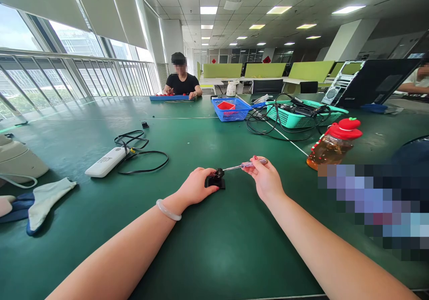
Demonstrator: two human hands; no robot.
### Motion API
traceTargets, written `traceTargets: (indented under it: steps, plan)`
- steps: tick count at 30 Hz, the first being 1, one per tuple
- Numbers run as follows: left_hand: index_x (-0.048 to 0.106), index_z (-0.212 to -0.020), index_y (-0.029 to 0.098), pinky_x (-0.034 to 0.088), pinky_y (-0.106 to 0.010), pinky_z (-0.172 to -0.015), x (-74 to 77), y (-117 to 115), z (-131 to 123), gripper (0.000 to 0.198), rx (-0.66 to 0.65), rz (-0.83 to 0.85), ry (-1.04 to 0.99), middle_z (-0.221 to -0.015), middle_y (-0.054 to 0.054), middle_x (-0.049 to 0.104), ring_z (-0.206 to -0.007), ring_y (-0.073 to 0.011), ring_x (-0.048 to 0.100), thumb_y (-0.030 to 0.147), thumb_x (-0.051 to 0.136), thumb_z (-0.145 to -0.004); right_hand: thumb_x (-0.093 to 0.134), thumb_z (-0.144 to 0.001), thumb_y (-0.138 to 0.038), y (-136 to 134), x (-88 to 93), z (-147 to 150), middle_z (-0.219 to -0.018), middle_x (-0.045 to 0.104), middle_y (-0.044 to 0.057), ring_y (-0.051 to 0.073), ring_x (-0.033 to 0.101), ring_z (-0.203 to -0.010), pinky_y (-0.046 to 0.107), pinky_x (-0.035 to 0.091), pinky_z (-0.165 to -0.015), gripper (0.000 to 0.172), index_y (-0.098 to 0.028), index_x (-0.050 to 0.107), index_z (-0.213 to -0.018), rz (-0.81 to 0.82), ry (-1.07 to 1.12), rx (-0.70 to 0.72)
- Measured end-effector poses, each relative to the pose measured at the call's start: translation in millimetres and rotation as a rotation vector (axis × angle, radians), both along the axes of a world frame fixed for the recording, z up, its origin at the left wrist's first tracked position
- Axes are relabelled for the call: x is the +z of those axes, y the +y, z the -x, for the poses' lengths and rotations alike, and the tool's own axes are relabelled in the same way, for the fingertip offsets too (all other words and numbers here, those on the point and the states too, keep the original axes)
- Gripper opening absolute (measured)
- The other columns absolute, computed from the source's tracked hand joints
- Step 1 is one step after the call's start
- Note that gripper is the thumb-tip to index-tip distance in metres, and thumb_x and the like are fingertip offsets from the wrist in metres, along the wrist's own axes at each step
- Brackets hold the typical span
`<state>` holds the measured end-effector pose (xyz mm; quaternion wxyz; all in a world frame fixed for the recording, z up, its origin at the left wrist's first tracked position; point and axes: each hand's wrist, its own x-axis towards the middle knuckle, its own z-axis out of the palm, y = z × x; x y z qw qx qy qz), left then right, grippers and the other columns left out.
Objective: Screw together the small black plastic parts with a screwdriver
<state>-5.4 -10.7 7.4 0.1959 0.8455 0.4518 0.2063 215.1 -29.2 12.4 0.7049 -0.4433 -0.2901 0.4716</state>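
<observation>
Head view: screwdriver at black part; red tray inside blue basket.

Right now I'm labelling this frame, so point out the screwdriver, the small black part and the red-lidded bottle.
screwdriver (244,165), head view, on its clear handle.
small black part (216,183), head view, on its base.
red-lidded bottle (326,153), head view, on its amber body.
</observation>
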Motion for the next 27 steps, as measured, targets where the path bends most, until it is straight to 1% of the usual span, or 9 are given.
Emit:
traceTargets:
  steps: [3,6,10,14,16,20,24,27]
  plan:
    - [0.062,-0.118,0.022,0.047,-0.042,-0.099,0.6,0,0,0.043,-0.012,-0.001,-0.001,-0.116,-0.008,0.068,-0.113,-0.0274,0.057,0.036,0.067,-0.077,0.083,-0.062,-0.047,1,-2.1,-2,-0.073,0.069,0.0,0.016,0.069,-0.07,0.034,0.058,-0.078,0.039,-0.021,0.059,-0.078,0.009,-0.06,-0.005]
    - [0.062,-0.119,0.022,0.046,-0.043,-0.1,1.5,0,0,0.043,-0.025,0.004,-0.004,-0.116,-0.008,0.068,-0.113,-0.0272,0.056,0.035,0.067,-0.078,0.08,-0.065,-0.051,0,-2.6,-2,-0.076,0.069,0.001,0.017,0.068,-0.072,0.037,0.056,-0.082,0.039,-0.021,0.06,-0.079,-0.011,-0.207,-0.014]
    - [0.061,-0.122,0.024,0.046,-0.042,-0.101,2.2,-1,0,0.045,-0.037,0.007,-0.007,-0.115,-0.006,0.068,-0.113,-0.0265,0.056,0.034,0.066,-0.078,0.071,-0.074,-0.055,-7,1.9,0,-0.081,0.069,0.003,0.02,0.069,-0.078,0.038,0.054,-0.084,0.037,-0.021,0.06,-0.083,-0.105,-0.442,-0.092]
    - [0.062,-0.122,0.025,0.047,-0.041,-0.1,2.6,-1,0,0.045,-0.031,0.004,-0.004,-0.114,-0.007,0.068,-0.113,-0.0264,0.057,0.035,0.066,-0.079,0.063,-0.083,-0.053,-15,7.2,1,-0.082,0.07,0.003,0.02,0.068,-0.082,0.036,0.051,-0.084,0.031,-0.023,0.059,-0.086,-0.215,-0.574,-0.15]
    - [0.062,-0.121,0.025,0.047,-0.041,-0.099,3.0,-1,0,0.044,-0.034,-0.003,0.0,-0.114,-0.006,0.068,-0.112,-0.0262,0.057,0.034,0.067,-0.078,0.06,-0.085,-0.052,-18,7.8,1,-0.082,0.07,0.004,0.021,0.067,-0.083,0.036,0.05,-0.084,0.028,-0.023,0.058,-0.085,-0.237,-0.632,-0.124]
    - [0.063,-0.118,0.024,0.047,-0.041,-0.099,3.9,-1,0,0.04,-0.053,-0.022,0.009,-0.112,-0.005,0.069,-0.111,-0.0263,0.057,0.032,0.067,-0.078,0.057,-0.087,-0.049,-20,6.8,5,-0.08,0.069,0.004,0.021,0.064,-0.079,0.032,0.049,-0.075,0.026,-0.024,0.058,-0.082,-0.235,-0.777,-0.033]
    - [0.064,-0.115,0.024,0.047,-0.041,-0.098,4.4,-1,0,0.038,-0.06,-0.019,0.008,-0.11,-0.004,0.07,-0.109,-0.0262,0.057,0.032,0.067,-0.078,0.056,-0.087,-0.047,-21,7.8,10,-0.078,0.068,0.003,0.02,0.062,-0.076,0.029,0.046,-0.067,0.025,-0.023,0.058,-0.079,-0.244,-0.912,-0.005]
    - [0.064,-0.115,0.025,0.047,-0.041,-0.097,4.5,0,0,0.038,-0.062,-0.022,0.007,-0.109,-0.004,0.07,-0.108,-0.0264,0.058,0.033,0.067,-0.078,0.055,-0.088,-0.044,-23,10.9,13,-0.076,0.067,0.002,0.019,0.062,-0.073,0.028,0.045,-0.065,0.023,-0.024,0.058,-0.078,-0.253,-1.001,0.045]
